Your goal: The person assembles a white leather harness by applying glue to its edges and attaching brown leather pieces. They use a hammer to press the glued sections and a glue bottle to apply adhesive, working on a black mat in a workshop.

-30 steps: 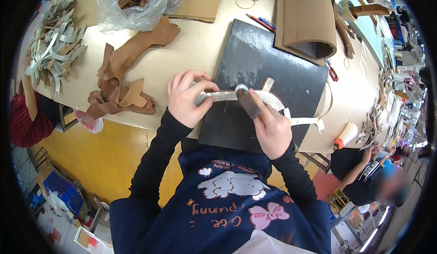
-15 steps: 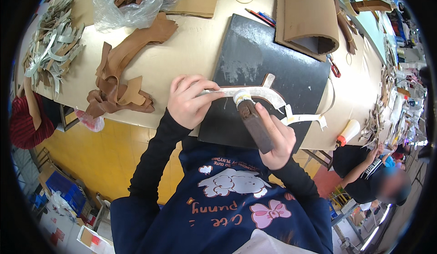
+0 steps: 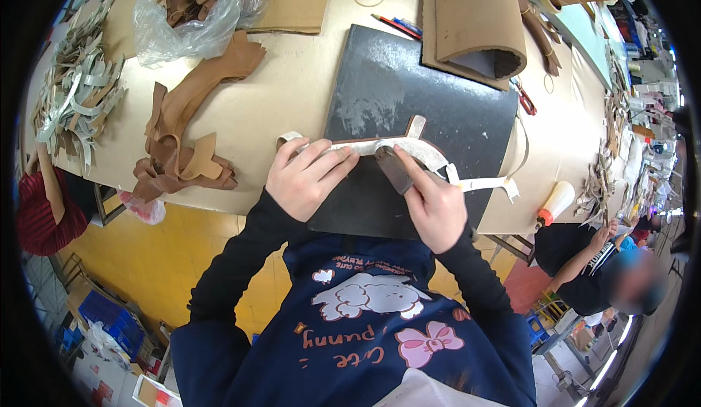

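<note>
A curved strip of brown leather with a whitish backing (image 3: 423,149) lies across a dark board (image 3: 365,100) in front of me. It has a short tab standing out toward the far side. My left hand (image 3: 307,177) holds its left part, fingers laid over the strip; the curled end shows past my fingers. My right hand (image 3: 437,206) is closed around a dark brown, block-like hand tool (image 3: 394,170). The tool's lower end rests at the strip, and my index finger points along it. A thin white forked strap piece (image 3: 485,183) lies at the strip's right end.
Brown leather pieces (image 3: 193,115) lie to the left, behind them a clear plastic bag (image 3: 157,31) of scraps. A rolled tan sheet (image 3: 475,20), pencils (image 3: 398,27) and scissors (image 3: 526,100) lie farther back. A white bottle (image 3: 556,202) stands right. Other people sit on both sides.
My right hand has tipped the tool, bringing its wrapped whitish end down out of sight against the strip. My left fingers have spread farther over the strip. The view has shifted slightly.
</note>
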`<move>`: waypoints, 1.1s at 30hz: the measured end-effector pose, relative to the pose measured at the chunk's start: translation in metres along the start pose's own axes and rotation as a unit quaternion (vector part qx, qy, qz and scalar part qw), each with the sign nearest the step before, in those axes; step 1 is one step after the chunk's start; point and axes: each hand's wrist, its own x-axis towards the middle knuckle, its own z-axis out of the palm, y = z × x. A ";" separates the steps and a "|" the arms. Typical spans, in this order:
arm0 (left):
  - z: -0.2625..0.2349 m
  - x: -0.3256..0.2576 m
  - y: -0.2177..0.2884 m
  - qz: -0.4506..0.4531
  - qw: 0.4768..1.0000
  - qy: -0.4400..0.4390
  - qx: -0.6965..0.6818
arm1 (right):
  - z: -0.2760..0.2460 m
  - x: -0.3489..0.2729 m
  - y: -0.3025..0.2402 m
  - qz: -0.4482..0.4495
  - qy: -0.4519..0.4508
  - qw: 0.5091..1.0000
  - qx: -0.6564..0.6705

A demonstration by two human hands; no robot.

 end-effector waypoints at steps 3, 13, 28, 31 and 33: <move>0.000 0.001 0.002 0.011 1.000 -0.014 0.024 | -0.003 -0.006 -0.001 -0.058 0.080 0.991 0.094; -0.001 0.010 0.009 0.045 0.996 -0.023 0.066 | -0.010 -0.009 0.004 -0.002 0.098 0.984 0.147; 0.007 0.018 0.032 -0.031 0.998 -0.042 -0.036 | -0.013 0.008 0.005 0.074 -0.023 0.997 0.002; 0.007 0.015 0.032 -0.064 0.996 -0.023 -0.059 | -0.017 0.015 0.006 0.094 0.023 0.994 0.055; 0.006 0.012 0.037 -0.074 0.997 -0.012 -0.005 | -0.021 0.011 0.002 0.090 0.056 0.986 0.126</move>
